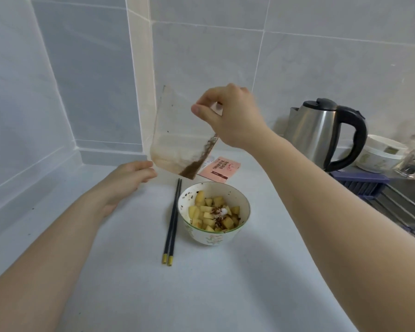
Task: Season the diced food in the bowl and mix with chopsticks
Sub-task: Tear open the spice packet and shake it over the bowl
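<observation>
Chopsticks [172, 221] lie flat on the worktop [130, 283] just left of the bowl [216, 213], which holds yellow diced food [210, 215] with red flakes and white powder on top. Right hand [228, 116] pinches a clear bag [177, 140] of brown seasoning, tilted above the bowl; left hand [127, 178] touches its lower corner, fingers relaxed. Pink packet [219, 170] sits behind, kettle [326, 133] off right.

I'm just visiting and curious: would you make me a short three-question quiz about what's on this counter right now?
1. True or false: the chopsticks are inside the bowl.
2. Which hand pinches the top of the clear bag: A left, B right?
3. Fill in: the brown powder has gathered in the bag's lower ____.

Key:
1. False; they lie on the counter left of the bowl.
2. B; the right hand holds it, the left hand touches its lower edge.
3. Corner.
</observation>
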